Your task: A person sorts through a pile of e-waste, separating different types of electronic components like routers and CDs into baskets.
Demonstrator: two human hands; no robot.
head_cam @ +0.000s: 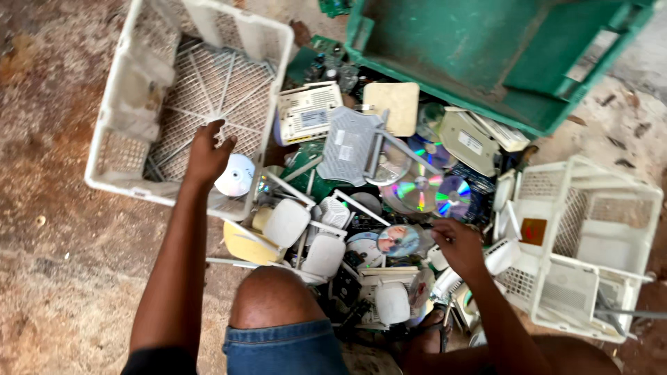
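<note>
Holding a disc [235,175] pinched in the left hand [206,154] over the crate [118,156] at upper left, while the right hand [457,243] closes on scrap at centre, risks the slick disc slipping onto the ground [55,278] beside the crate.

free: bare floor [55,278] along left edge | blocked: scrap pile [361,208] at centre, between white crate [187,42], green bin [486,62], right crate [590,243]
</note>
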